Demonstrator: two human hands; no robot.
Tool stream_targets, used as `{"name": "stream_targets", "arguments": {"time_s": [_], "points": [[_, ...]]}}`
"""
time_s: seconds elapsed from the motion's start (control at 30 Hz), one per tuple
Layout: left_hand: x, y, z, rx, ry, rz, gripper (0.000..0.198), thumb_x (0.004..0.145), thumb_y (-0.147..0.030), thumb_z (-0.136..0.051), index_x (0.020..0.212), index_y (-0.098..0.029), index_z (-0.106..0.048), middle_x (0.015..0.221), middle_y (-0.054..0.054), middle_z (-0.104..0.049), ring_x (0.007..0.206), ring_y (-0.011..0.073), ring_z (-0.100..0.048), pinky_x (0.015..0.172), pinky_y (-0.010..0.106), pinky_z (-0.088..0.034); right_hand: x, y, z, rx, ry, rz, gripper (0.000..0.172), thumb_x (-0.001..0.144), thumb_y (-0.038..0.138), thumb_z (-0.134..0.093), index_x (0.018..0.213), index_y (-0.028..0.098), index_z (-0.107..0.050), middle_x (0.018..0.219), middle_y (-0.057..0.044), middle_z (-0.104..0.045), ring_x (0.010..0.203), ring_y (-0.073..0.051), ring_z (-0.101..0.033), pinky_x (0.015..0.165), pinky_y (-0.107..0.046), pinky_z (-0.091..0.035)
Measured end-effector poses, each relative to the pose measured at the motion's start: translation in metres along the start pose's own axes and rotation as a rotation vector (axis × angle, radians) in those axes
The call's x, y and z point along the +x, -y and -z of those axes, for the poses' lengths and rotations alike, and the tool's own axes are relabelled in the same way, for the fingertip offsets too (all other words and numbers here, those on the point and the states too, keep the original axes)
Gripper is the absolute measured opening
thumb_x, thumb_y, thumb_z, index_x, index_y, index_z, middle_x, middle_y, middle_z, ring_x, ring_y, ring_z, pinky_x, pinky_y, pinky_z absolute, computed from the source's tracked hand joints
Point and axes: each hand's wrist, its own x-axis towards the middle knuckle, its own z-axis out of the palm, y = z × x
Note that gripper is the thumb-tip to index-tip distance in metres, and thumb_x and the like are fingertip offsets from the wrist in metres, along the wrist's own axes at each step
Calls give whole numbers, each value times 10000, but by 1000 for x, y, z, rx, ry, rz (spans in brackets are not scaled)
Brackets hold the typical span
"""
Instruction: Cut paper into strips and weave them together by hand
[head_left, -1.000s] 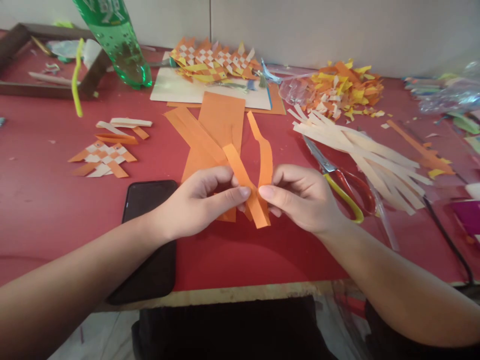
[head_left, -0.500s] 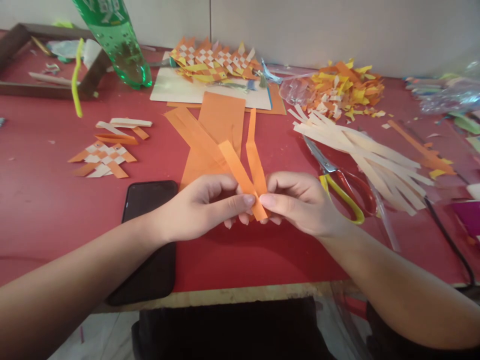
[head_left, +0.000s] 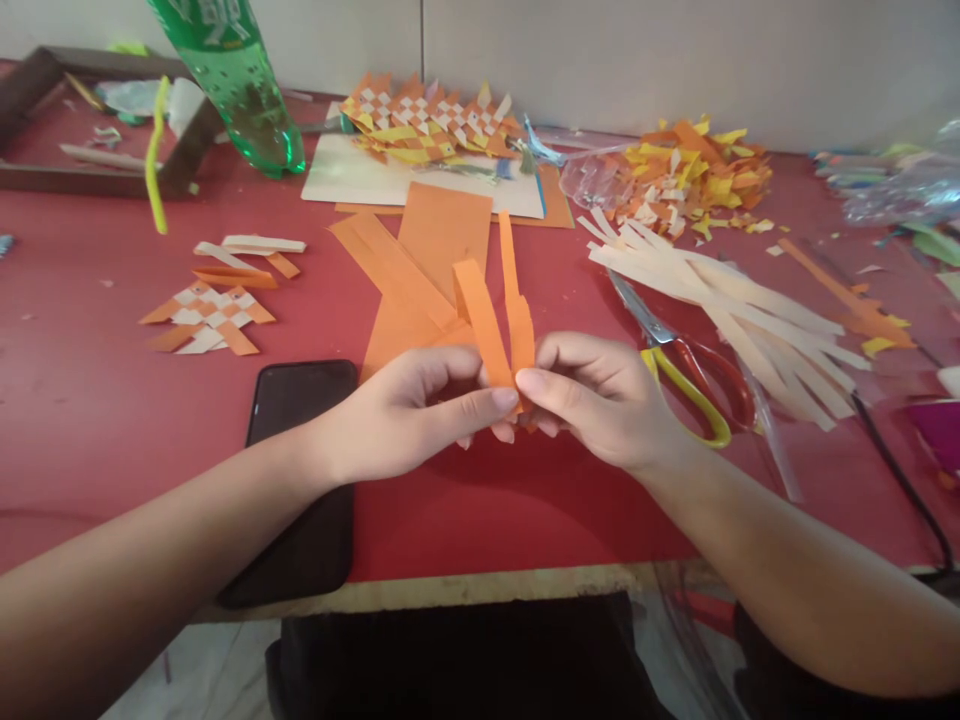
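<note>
Orange paper strips [head_left: 486, 325] stand up from between my fingers above the near part of the table. My left hand [head_left: 439, 405] is closed, its thumb and fingers pinching the strips from the left. From the right, my right hand [head_left: 592, 395] pinches the same strips, and the two thumb tips almost meet. The lower ends of the strips are mostly hidden by my fingers. Behind my hands lie orange paper sheets [head_left: 448, 225] and further flat orange strips [head_left: 386, 262].
A black phone [head_left: 304, 520] lies under my left forearm. Scissors [head_left: 686, 380] and cream strips [head_left: 735, 300] are at the right. A woven paper fish [head_left: 206, 315] lies left, with more woven pieces [head_left: 431, 115] at the back. A green bottle [head_left: 240, 90] stands near a dark frame [head_left: 82, 180].
The left strip now bends into a loop near its top, and its lower end no longer sticks out below my thumbs. My thumbs have shifted slightly up.
</note>
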Motion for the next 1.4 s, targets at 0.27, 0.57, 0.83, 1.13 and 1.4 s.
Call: {"name": "stream_targets", "arguments": {"time_s": [0.27,0.57,0.83,1.13,1.4], "points": [[1,-1,0,14,-27,-27,173,917,-229,-590,773,-143,-630,706,-6,-654,588,59,-552,534,152,-437,0,1,2,-90,-1,-7,243,883,302,-658,696,168,-582,618,-7,-647,494,-80,-516,447,-208,-398],[2,2,-3,24,-130,44,279,911,-370,-594,748,-145,-616,648,-14,-614,489,46,-461,428,149,-347,2,-3,4,4,-70,66,212,880,255,-665,695,183,-589,631,18,-636,496,-66,-511,451,-197,-389],[2,6,-4,124,-57,-90,283,968,-317,-483,748,-164,-574,640,-36,-577,505,50,-447,455,162,-341,1,1,4,-97,72,-53,240,840,274,-688,656,168,-575,650,-13,-653,575,-97,-578,512,-214,-444],[1,8,-2,296,-13,-84,287,934,-300,-492,688,-159,-533,639,-13,-578,575,82,-525,548,193,-402,6,-6,6,191,153,-167,350,751,364,-782,1004,187,-618,859,-30,-672,755,-161,-667,722,-311,-551],[-3,10,-2,376,141,-36,334,923,-330,-509,642,-155,-550,607,6,-617,524,82,-512,504,190,-383,13,1,13,522,99,-193,240,738,402,-775,710,217,-625,770,7,-596,731,-137,-584,686,-280,-507]]}}
